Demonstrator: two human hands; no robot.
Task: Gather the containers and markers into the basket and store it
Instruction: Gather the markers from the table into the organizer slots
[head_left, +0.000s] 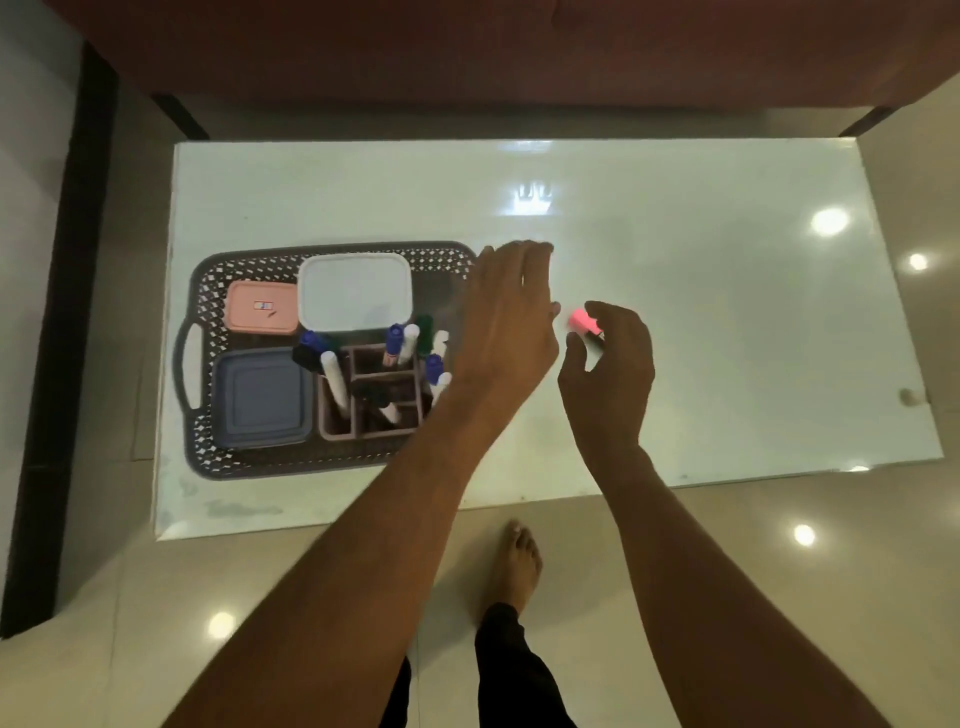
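Note:
A dark perforated basket (208, 291) with a white-edged handle sits on the left of the glass table. Inside it lie a white lidded container (356, 292), a pink container (262, 306) and a grey-blue container (262, 397). A brown divided holder (370, 427) in the basket holds several markers (397, 340) with blue, green and white ends. My left hand (506, 322) hovers flat over the basket's right end, fingers apart, holding nothing. My right hand (608, 364) is just right of it, fingers curled around a pink-capped marker (583, 320).
The white glass table (701, 312) stretches bare to the right, its near edge above my bare foot (517, 564) on the tiled floor. A dark red sofa (467, 52) runs along the far side. A small knob (909, 397) sits at the table's right edge.

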